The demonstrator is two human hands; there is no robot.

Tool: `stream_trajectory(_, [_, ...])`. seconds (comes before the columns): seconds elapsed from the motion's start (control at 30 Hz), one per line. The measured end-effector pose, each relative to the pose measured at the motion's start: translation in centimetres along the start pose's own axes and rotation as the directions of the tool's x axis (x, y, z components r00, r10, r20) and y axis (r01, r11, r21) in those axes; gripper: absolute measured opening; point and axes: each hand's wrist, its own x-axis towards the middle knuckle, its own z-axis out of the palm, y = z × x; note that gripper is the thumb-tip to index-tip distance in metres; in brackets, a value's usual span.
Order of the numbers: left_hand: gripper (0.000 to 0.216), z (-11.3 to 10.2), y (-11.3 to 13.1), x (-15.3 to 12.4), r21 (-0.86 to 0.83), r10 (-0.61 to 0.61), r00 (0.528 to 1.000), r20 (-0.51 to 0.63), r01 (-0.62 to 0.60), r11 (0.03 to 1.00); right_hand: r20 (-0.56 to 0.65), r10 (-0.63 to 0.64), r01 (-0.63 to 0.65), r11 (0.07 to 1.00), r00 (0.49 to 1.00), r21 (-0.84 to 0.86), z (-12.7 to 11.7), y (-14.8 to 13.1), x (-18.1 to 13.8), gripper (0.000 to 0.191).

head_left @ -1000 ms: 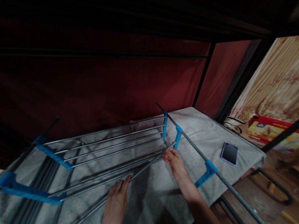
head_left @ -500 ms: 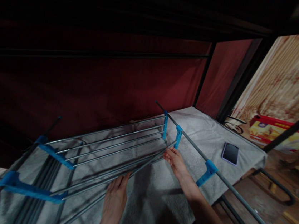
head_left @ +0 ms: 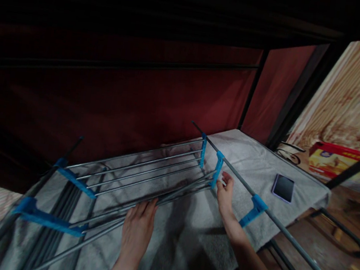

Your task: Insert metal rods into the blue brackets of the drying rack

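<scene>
A partly assembled rack with thin metal rods [head_left: 151, 163] and blue plastic brackets lies on a grey cloth. My left hand [head_left: 138, 228] is closed over a bundle of loose-angled rods [head_left: 173, 193] at the front of the rack. Just right of a blue bracket [head_left: 218, 169], my right hand [head_left: 226, 196] has its fingers apart, with the thumb side close to the bracket; whether it touches cannot be made out. The rods' right ends meet that bracket. Further left is another blue bracket [head_left: 49, 220], and a third bracket [head_left: 253, 210] sits lower on the right-hand pole.
A phone [head_left: 283, 188] lies on the grey cloth [head_left: 249, 153] to the right. Several dark tubes [head_left: 61, 208] rest under the rack at left. A long pole [head_left: 300, 246] reaches past the bed edge. A red and yellow box [head_left: 342, 164] stands beyond, beside dark bed posts.
My right hand has left the rods and moved right, past the blue bracket, with its fingers spreading. The left hand stays on the rods. The whole view has shifted slightly.
</scene>
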Motion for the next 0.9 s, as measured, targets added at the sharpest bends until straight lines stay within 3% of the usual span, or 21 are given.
stream_trajectory(0.1, [0.041,-0.8,0.1,0.6,0.032,-0.003,0.999,0.032,0.002,0.999,0.074,-0.051,0.054,0.998,0.996,-0.045,-0.4,0.0,1.2,0.055])
stream_trajectory(0.27, [0.044,-1.9,0.5,1.6,0.011,-0.027,0.995,0.098,0.026,1.000,0.234,-0.054,0.072,0.995,0.971,-0.069,-0.4,-0.1,2.2,0.054])
stream_trajectory(0.43, [0.047,-2.9,1.1,2.3,0.029,-0.026,0.986,0.162,0.022,0.999,0.234,-0.100,0.162,0.952,0.967,-0.261,-1.6,0.9,2.9,0.061])
stream_trajectory(0.53, [0.043,-3.1,0.9,3.0,0.011,-0.018,0.984,0.176,0.016,1.000,0.282,-0.104,0.183,0.946,0.954,-0.269,-2.3,1.7,3.6,0.065])
stream_trajectory(0.7, [0.039,-3.5,0.5,3.8,0.003,-0.002,0.979,0.205,0.002,1.000,0.255,-0.065,0.156,0.920,0.965,-0.359,-2.7,1.4,3.4,0.076])
stream_trajectory(0.9, [0.041,-3.3,-0.2,4.2,-0.056,0.010,0.977,0.215,0.002,0.998,0.233,-0.063,0.148,0.919,0.970,-0.365,-2.5,0.6,2.8,0.071])
